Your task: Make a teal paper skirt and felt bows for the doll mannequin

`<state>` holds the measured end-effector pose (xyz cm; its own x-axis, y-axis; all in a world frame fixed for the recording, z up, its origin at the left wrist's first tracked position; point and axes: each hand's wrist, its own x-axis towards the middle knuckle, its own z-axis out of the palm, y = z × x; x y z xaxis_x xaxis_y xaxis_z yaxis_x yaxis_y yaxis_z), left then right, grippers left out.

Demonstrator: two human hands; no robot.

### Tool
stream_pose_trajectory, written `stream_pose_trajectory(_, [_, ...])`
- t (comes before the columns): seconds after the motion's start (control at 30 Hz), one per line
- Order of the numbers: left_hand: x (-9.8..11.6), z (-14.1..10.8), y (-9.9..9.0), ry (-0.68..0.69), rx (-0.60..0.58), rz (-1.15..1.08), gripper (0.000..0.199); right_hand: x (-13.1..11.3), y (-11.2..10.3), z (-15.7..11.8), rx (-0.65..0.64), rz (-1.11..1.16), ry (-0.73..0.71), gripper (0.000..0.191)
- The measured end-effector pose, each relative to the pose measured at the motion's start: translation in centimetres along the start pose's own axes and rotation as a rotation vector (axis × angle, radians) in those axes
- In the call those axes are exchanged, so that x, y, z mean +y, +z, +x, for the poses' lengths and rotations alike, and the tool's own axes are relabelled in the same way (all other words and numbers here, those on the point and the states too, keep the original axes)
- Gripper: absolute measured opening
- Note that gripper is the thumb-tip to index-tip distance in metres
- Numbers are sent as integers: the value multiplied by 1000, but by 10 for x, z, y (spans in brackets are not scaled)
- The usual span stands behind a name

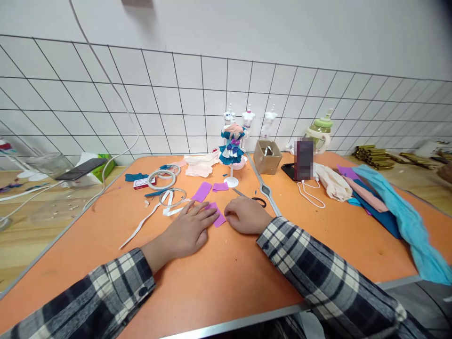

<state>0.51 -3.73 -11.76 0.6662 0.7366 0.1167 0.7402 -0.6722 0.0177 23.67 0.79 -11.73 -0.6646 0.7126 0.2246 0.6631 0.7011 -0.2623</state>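
Note:
My left hand (pixel 189 230) lies flat on the orange table with its fingers spread, the fingertips resting on a purple fabric piece (pixel 219 219). To the right of that piece rests my right hand (pixel 249 215), its fingers curled together near the fabric's edge; whatever they may hold is hidden. Two more purple pieces, a larger one (pixel 202 192) and a small one (pixel 221 187), lie just beyond my hands. Scissors with black handles (pixel 259 202) are partly behind my right hand. Farther back stands a small dress form in a blue ruffled dress (pixel 232 149).
Tape rolls (pixel 161 180) and white ribbon (pixel 141 226) lie left. A cardboard box (pixel 267 162), a phone on a stand (pixel 304 157) and a green-lidded bottle (pixel 320 129) stand at the back right. Blue cloth (pixel 406 212) hangs over the table's right edge.

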Motion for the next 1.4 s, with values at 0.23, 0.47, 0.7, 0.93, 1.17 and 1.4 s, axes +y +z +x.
stream_pose_trajectory(0.23, [-10,18,3,59,8,1,58,-6,1,3,-5,59,-61,13])
stream_pose_trajectory(0.47, [-13,24,1,-28,224,-117,34,-10,9,4,-78,16,-23,13])
stream_pose_trajectory(0.7, [8,21,4,-105,205,-135,15,-18,4,3,-53,-40,81,6])
stream_pose_trajectory(0.93, [8,23,3,-82,144,-81,23,-18,2,2,-121,-105,19,14])
stream_pose_trajectory(1.17, [10,20,5,-101,227,-179,19,-18,5,2,-100,-79,-12,19])
stream_pose_trajectory(1.4, [8,26,11,-148,161,-220,20,-15,11,3,-81,-1,113,17])
